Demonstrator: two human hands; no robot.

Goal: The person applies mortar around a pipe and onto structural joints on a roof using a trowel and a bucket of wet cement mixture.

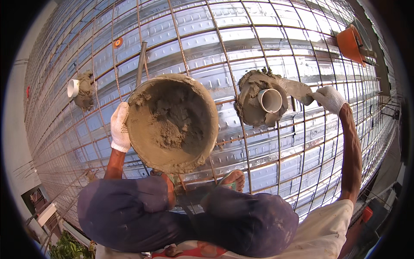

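A round bucket (210,125), its rim caked with grey mortar, stands in front of my knees. Wet mortar (170,123) lies heaped inside it. My left hand (120,129), in a white dotted glove, is closed on the bucket's left side. To the right, a short white pipe (261,99) rises from a mound of mortar (250,105). My gloved right hand (330,99) grips a trowel (297,90), its handle mostly hidden in the fingers. The mortar-smeared blade reaches left to the mound's right edge, beside the pipe.
A rebar grid (224,54) spans the shiny ribbed metal decking (233,36). Another white pipe (73,88) with mortar (85,93) is at left. An orange bucket (350,45) lies tilted at far right. A dark rod (141,60) sits beyond the mortar bucket; my sandalled foot (234,179) is nearby.
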